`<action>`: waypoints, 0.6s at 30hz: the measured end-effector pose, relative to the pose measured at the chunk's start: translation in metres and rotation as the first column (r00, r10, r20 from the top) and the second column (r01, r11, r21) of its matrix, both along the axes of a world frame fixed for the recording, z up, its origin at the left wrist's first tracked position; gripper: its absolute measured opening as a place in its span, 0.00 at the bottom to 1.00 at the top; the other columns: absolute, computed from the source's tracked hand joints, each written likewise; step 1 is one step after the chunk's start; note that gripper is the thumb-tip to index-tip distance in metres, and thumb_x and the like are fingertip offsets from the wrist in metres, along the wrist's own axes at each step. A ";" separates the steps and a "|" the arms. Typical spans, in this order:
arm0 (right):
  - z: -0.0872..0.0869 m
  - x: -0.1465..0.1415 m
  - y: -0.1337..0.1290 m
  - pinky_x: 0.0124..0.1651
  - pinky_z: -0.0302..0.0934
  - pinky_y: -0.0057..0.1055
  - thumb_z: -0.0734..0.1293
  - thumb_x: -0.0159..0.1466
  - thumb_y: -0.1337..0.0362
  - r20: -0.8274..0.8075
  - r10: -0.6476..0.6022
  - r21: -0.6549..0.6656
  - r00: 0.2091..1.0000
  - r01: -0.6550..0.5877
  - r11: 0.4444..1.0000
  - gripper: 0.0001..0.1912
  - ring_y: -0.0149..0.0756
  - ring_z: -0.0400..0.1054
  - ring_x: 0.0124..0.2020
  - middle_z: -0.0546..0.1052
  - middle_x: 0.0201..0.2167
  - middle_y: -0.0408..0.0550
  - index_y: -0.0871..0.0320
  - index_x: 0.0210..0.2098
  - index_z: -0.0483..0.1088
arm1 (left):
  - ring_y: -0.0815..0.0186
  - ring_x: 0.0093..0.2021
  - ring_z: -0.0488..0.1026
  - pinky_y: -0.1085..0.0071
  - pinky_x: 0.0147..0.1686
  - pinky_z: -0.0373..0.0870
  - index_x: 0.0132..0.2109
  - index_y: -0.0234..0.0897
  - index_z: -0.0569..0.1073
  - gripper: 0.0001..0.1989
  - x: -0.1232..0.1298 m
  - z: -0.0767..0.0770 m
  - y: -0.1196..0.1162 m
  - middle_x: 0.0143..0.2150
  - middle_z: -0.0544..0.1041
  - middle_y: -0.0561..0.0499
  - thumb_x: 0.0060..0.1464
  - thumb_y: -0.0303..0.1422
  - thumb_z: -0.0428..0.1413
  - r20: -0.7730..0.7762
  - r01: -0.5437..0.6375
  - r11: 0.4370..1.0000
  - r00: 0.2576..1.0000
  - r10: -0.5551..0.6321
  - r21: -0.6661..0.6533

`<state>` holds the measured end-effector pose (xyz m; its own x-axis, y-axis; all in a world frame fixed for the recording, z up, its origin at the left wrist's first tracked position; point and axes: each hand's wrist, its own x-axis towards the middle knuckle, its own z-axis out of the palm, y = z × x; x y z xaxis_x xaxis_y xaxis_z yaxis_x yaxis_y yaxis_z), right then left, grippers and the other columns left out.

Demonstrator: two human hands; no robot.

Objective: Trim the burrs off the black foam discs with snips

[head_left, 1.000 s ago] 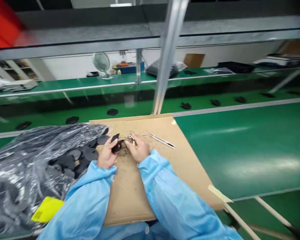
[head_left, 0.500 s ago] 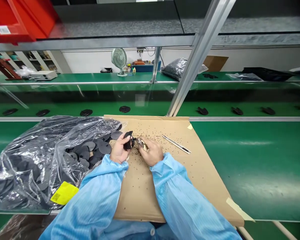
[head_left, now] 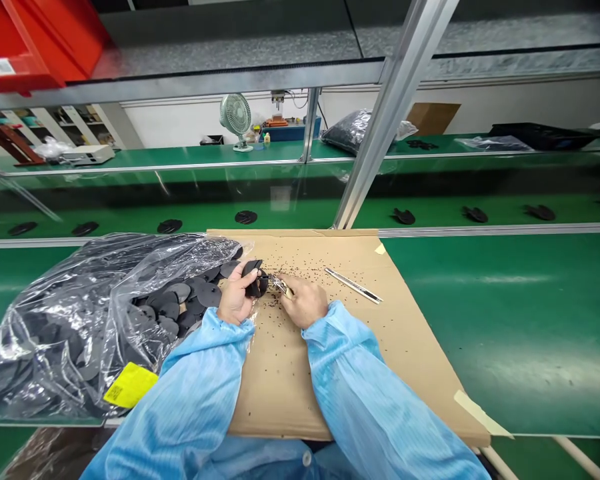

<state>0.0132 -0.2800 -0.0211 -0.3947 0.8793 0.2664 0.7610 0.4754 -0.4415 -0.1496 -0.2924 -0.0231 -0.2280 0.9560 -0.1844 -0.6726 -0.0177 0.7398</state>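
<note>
My left hand is closed on a round black rubbery part, which looks bent or split into flaps. Wrapped round the pale handle of a pair of nippers is my right hand. The nippers' metal jaws point left and are at the part's right edge; whether they bite on it I cannot make out. Both hands are above a cardboard sheet strewn with tiny black bits. A slim cutter knife lies to the right of my right hand.
At left, a clear plastic bag spills several flat black discs beside the cardboard. Behind it, black parts lie spaced along a green belt. A slanted metal post rises behind the cardboard. A red bin sits upper left.
The black part has turned slightly in my left hand and shows more of its face. My right hand and the nippers have shifted slightly. The whole view has tilted a little.
</note>
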 end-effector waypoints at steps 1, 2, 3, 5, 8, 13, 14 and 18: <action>0.001 0.000 0.000 0.41 0.62 0.29 0.61 0.57 0.67 -0.002 0.002 -0.012 1.000 -0.002 1.000 0.21 0.38 0.72 0.42 0.79 0.43 0.41 0.47 0.49 0.71 | 0.72 0.26 0.70 0.77 0.25 0.68 0.48 0.36 0.71 0.23 0.000 0.000 0.000 0.30 0.74 0.52 0.42 0.24 0.63 -0.010 -0.003 1.000 1.000 0.003 0.002; 0.001 -0.001 0.000 0.41 0.62 0.29 0.61 0.57 0.67 -0.009 0.002 -0.023 1.000 -0.002 1.000 0.21 0.38 0.72 0.41 0.79 0.43 0.42 0.47 0.48 0.72 | 0.72 0.26 0.70 0.78 0.25 0.67 0.48 0.36 0.71 0.24 0.000 0.000 0.000 0.30 0.74 0.52 0.42 0.24 0.63 -0.018 -0.006 1.000 1.000 0.006 0.003; 0.001 -0.001 -0.001 0.41 0.62 0.29 0.61 0.57 0.67 -0.021 0.001 -0.035 1.000 -0.001 0.999 0.21 0.38 0.72 0.41 0.79 0.42 0.42 0.47 0.48 0.72 | 0.72 0.26 0.70 0.78 0.24 0.67 0.49 0.36 0.71 0.24 0.000 0.000 0.000 0.30 0.74 0.52 0.41 0.24 0.63 -0.023 -0.008 1.000 1.000 0.008 0.003; 0.001 -0.002 -0.001 0.40 0.61 0.28 0.61 0.56 0.67 -0.068 -0.003 -0.059 0.998 -0.001 0.998 0.20 0.38 0.72 0.39 0.79 0.40 0.41 0.47 0.46 0.73 | 0.73 0.25 0.70 0.78 0.24 0.66 0.48 0.36 0.70 0.24 0.000 0.000 0.001 0.30 0.74 0.52 0.41 0.25 0.63 -0.032 -0.009 1.000 0.999 0.009 0.005; -0.001 -0.003 -0.001 0.37 0.61 0.27 0.61 0.57 0.66 -0.201 -0.001 -0.122 0.980 -0.024 0.992 0.16 0.35 0.72 0.35 0.79 0.34 0.40 0.49 0.43 0.74 | 0.73 0.23 0.69 0.77 0.22 0.66 0.46 0.36 0.69 0.22 0.002 -0.001 0.001 0.30 0.73 0.53 0.42 0.27 0.64 -0.063 0.005 1.000 0.998 -0.005 0.011; -0.005 -0.003 0.000 0.38 0.62 0.27 0.62 0.59 0.63 -0.426 -0.019 -0.179 0.904 -0.064 0.982 0.15 0.34 0.70 0.34 0.79 0.34 0.39 0.51 0.44 0.74 | 0.72 0.23 0.70 0.75 0.23 0.69 0.39 0.35 0.66 0.18 0.006 -0.001 0.000 0.29 0.70 0.54 0.42 0.28 0.64 -0.089 0.000 0.999 0.996 -0.003 -0.038; -0.005 -0.003 0.001 0.39 0.62 0.27 0.62 0.59 0.63 -0.433 -0.037 -0.174 0.901 -0.043 0.984 0.15 0.34 0.71 0.34 0.79 0.34 0.40 0.51 0.44 0.74 | 0.72 0.24 0.70 0.75 0.24 0.69 0.40 0.35 0.66 0.19 0.006 0.000 0.000 0.29 0.70 0.54 0.41 0.27 0.65 -0.083 0.004 1.000 0.996 -0.007 -0.031; -0.004 -0.002 0.000 0.38 0.61 0.28 0.63 0.58 0.62 -0.391 -0.089 -0.144 0.916 0.035 0.989 0.13 0.35 0.70 0.34 0.78 0.32 0.40 0.51 0.42 0.74 | 0.76 0.22 0.67 0.80 0.19 0.64 0.43 0.36 0.67 0.22 0.003 0.001 -0.001 0.29 0.70 0.55 0.40 0.26 0.66 -0.030 0.057 0.998 0.998 -0.057 0.008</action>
